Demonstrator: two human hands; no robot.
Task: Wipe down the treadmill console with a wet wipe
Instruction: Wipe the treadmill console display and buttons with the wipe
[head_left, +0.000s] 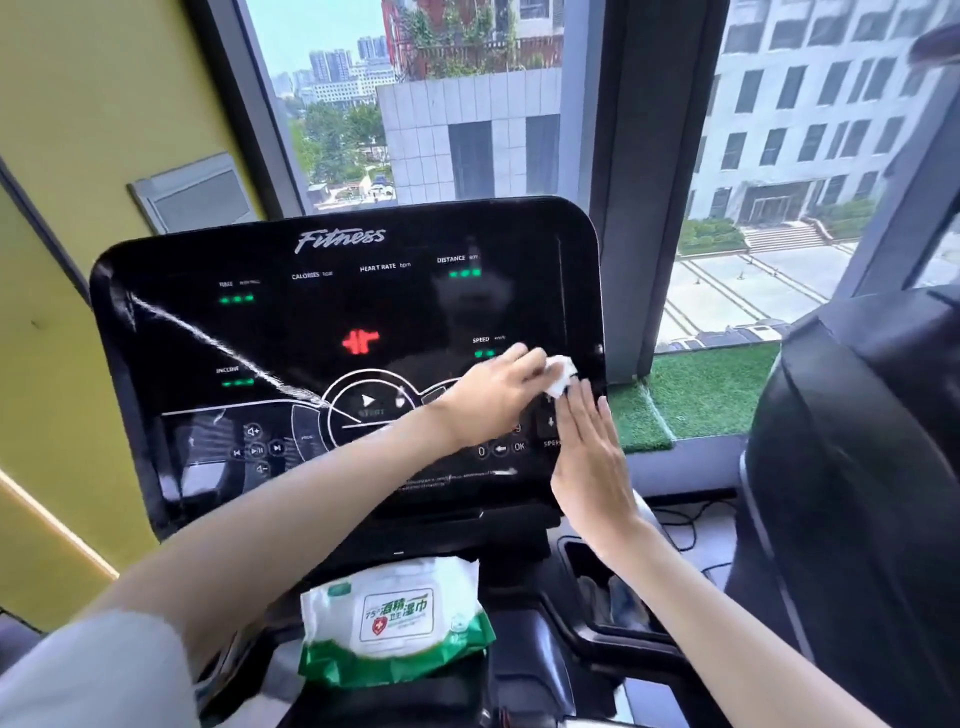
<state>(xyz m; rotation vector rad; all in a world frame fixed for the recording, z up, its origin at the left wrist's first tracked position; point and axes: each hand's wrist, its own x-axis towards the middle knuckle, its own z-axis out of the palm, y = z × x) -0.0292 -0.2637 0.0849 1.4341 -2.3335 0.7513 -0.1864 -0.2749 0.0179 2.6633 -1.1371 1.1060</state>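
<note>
My left arm stretches up and across to the right, and my left hand curls its fingers, pinching a crumpled wet wipe at their tips. My right hand lies just below those tips, fingers straight, close together, pointing up

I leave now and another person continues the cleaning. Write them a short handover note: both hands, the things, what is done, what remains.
Left hand: reaches across, pinches the wet wipe against the console near its right edge, by SPEED.
Right hand: open, fingers straight, at the console's lower right corner.
Wipes pack: on the ledge below the console.
Done: wiping under way; how much is wiped cannot be told.
Left: the rest of the console.
</note>
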